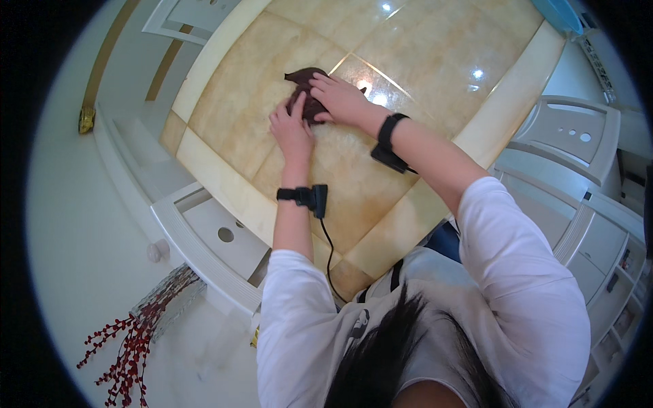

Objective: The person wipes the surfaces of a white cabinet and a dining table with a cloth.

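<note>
Dark maroon items, perhaps sweet potatoes or cloth, lie bunched on the glossy beige tiled table point(357, 204). One pointed dark brown piece point(302, 75) sticks out beyond my hands at the upper left. My left hand point(294, 130) rests its fingertips on the near left side of the dark bunch point(312, 108). From the right, my right hand point(339, 97) spreads over the top of it, fingers partly bent. A small dark tip shows just past my right hand. Whether either hand grips the bunch is unclear. Each wrist wears a black strap with a small box and cable.
White chairs stand at the left edge point(224, 232) and right edge point(571, 132) of the table. A light blue basin point(560, 14) sits at the far right corner. Red berry branches point(132, 352) stand at the lower left. A cable hangs from my left wrist to my lap.
</note>
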`<state>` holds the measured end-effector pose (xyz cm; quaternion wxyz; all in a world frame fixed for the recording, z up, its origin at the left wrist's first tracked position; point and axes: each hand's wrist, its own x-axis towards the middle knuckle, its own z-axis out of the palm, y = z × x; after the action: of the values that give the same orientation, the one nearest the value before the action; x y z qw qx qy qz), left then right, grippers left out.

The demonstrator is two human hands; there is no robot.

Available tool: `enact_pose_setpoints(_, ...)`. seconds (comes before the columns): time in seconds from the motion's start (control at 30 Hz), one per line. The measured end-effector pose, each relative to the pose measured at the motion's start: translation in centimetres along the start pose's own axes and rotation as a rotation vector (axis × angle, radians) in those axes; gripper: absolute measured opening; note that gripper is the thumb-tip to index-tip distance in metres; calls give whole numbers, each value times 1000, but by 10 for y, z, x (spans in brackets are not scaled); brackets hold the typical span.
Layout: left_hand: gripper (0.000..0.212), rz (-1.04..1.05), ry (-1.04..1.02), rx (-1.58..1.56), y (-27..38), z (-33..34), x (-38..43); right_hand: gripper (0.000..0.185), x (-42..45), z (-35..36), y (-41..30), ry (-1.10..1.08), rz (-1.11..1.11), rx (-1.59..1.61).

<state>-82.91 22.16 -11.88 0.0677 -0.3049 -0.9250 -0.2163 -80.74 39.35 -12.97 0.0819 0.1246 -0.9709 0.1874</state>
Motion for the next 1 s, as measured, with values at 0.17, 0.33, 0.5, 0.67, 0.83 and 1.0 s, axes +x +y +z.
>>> enact_pose_setpoints(0.17, 60, 49, -88, -109, 40, -6, -78, 60, -94, -12, -31, -86, -1, 181)
enact_pose_setpoints(0.33, 58, 115, -172, -143, 48, -14, -101, 65, -130, -15, -34, -130, -44, 100)
enact_pose_setpoints(0.5, 58, 35, 103, 128, 1, -5, -23, 60, -32, 15, -16, 89, 40, -14)
enact_pose_setpoints(0.67, 58, -35, 52, 142, 3, 6, -10, 62, -24, 6, -20, 40, 125, -27)
enact_pose_setpoints(0.83, 56, -25, -27, 108, 35, -4, -76, 65, -89, -7, -35, -101, 58, 48)
enact_pose_setpoints(1.0, 67, -23, -58, 70, 72, -18, -125, 67, -141, -15, -58, -126, 25, 57)
